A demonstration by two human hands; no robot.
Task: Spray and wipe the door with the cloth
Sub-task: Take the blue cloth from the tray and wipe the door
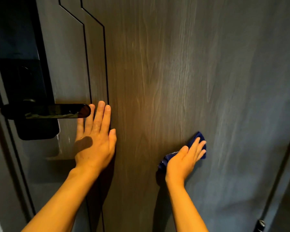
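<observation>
A dark wood-grain door (166, 67) fills the view, with pale vertical streaks across its right half. My right hand (186, 159) lies flat on a blue cloth (198, 136) and presses it against the door's lower middle; the cloth shows above my fingertips and beside my wrist. My left hand (95, 139) rests flat on the door with its fingers spread, holding nothing, just right of the handle's tip. No spray bottle is in view.
A black lever handle (47, 111) on a black lock plate (23, 91) sits at the left. Two thin black grooves (105, 64) run down the door panel. The door's right edge and a hinge (260, 224) show at the lower right.
</observation>
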